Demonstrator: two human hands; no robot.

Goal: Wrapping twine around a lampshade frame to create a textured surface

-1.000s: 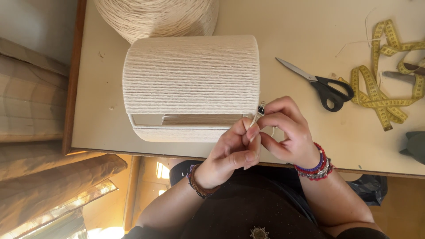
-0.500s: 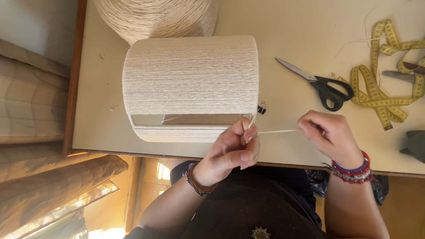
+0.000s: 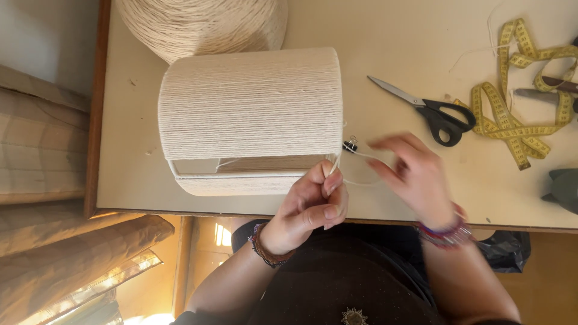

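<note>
A cylinder frame wrapped in cream string (image 3: 250,108) lies on its side on the pale table (image 3: 385,42), with an unwrapped gap near its lower edge. My left hand (image 3: 313,201) pinches the string against the frame's right rim. My right hand (image 3: 415,177) is blurred just right of it, fingers spread, with a loose string loop (image 3: 361,180) between the two hands. Whether it holds the string I cannot tell. A small black binder clip (image 3: 350,145) sits on the rim beside my left thumb.
A big cone of cream string (image 3: 205,24) stands behind the frame. Black-handled scissors (image 3: 430,111) and a yellow measuring tape (image 3: 518,114) lie to the right. A grey object (image 3: 563,189) sits at the right edge. The table's wooden edge (image 3: 96,108) runs down the left.
My right hand pulled the string out to the right, away from my left hand, then swung back toward the frame. My left hand stayed pinched at the rim.
</note>
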